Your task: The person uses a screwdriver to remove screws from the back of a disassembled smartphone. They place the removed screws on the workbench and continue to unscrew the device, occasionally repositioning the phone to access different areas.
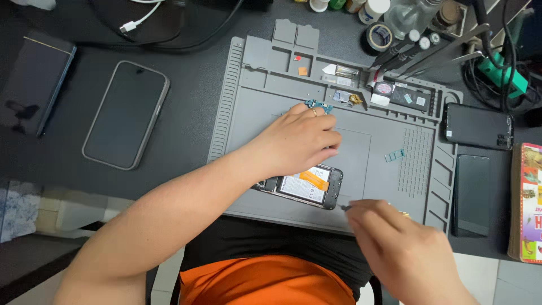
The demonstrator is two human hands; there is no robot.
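Spare phone [125, 114] left; bottles, perhaps glue [374, 9], top.

An opened phone [307, 188], battery and orange flex exposed, lies flat on the mat's near edge.

A dark counter [186, 121] was seen, on which a grey work mat [248, 113] was laid. To the mat's left, a phone in a grey case [125, 114] and a dark notebook [35, 79] were placed. Two dark phones [477, 126] [471, 195] and a book [528, 203] lay at the right.
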